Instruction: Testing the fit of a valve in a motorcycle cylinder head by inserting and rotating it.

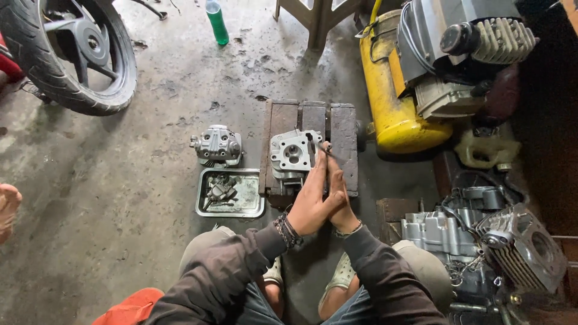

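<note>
Head view: left hand and right hand pressed together, pinching a thin tool at the cylinder head on wooden blocks. Removed parts already lie in the metal tray; head work appears unfinished.

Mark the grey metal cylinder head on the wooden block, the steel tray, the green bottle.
grey metal cylinder head [291, 155], head view, top face
steel tray [245, 210], head view, bare floor
green bottle [217, 24], head view, body
</note>
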